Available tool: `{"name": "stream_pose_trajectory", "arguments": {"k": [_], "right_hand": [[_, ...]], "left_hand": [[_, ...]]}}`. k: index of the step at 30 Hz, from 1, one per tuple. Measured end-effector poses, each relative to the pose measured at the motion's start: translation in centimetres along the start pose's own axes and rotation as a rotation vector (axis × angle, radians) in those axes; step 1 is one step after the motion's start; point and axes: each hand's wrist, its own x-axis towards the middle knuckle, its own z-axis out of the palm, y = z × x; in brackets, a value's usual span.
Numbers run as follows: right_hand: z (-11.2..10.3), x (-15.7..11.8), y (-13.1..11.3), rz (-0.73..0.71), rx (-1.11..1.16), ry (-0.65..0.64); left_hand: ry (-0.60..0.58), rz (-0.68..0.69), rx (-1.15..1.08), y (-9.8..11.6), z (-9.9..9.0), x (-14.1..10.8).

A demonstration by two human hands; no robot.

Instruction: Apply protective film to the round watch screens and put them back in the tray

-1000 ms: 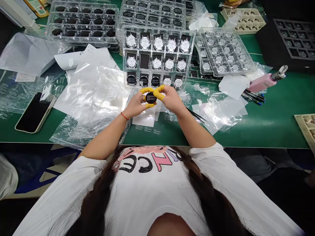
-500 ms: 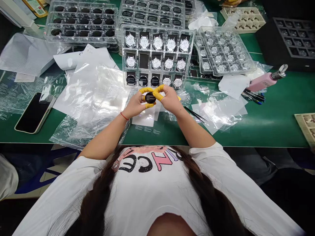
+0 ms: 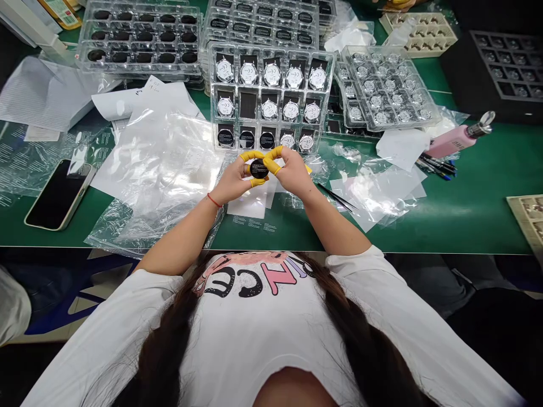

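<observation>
Between both hands is a watch head (image 3: 258, 169) whose round face turned to me is black with small white print. My left hand (image 3: 234, 178) grips it by the edge, thumb below and fingers above, in yellow finger cots. My right hand (image 3: 293, 172), also in yellow finger cots, pinches at its upper right edge. Just beyond stands a tilted clear plastic tray (image 3: 333, 85) of watch heads, most with silver backs, several in the nearest row with black ones. One pocket (image 3: 248, 105) in its middle row shows only black lining.
Stacked trays (image 3: 139, 39) line the back, with another watch tray (image 3: 390, 85) at right. Plastic film and paper (image 3: 156, 152) cover the left, beside a phone (image 3: 59, 195). Tweezers (image 3: 337, 198), pens (image 3: 439, 167) and a pink bottle (image 3: 453, 140) lie right. The table edge is near my body.
</observation>
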Motion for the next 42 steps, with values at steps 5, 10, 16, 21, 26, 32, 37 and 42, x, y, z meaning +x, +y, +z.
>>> {"name": "stream_pose_trajectory", "arguments": {"k": [5, 10, 16, 21, 26, 32, 37, 42], "right_hand": [[-1.4, -0.1, 0.1, -0.089, -0.099, -0.002], [-4.6, -0.8, 2.8, 0.172, -0.665, -0.001], [-5.6, -2.1, 5.5, 0.455, -0.835, -0.068], [-5.2, -2.2, 4.8, 0.376, -0.709, 0.093], [-4.6, -1.8, 4.1, 0.201, -0.604, 0.152], [-5.4, -1.8, 5.7, 0.418, -0.742, 0.114], [-4.3, -2.0, 5.0, 0.057, -0.515, 0.239], [-0.3, -1.8, 3.1, -0.291, -0.359, 0.079]], "left_hand": [[-0.023, -0.060, -0.072, 0.2, -0.1, 0.1], [-0.056, -0.184, -0.092, -0.5, -0.3, 0.5], [-0.055, -0.258, -0.132, -1.5, -0.3, 0.9], [-0.056, -0.262, -0.135, -2.0, -0.4, 1.0], [-0.070, -0.244, -0.132, -2.1, -0.5, 1.0], [-0.094, -0.224, -0.135, -2.3, -0.5, 1.0], [-0.098, -0.217, -0.120, -2.6, -0.5, 1.0], [-0.080, -0.199, -0.111, -2.3, -0.3, 1.0]]}}
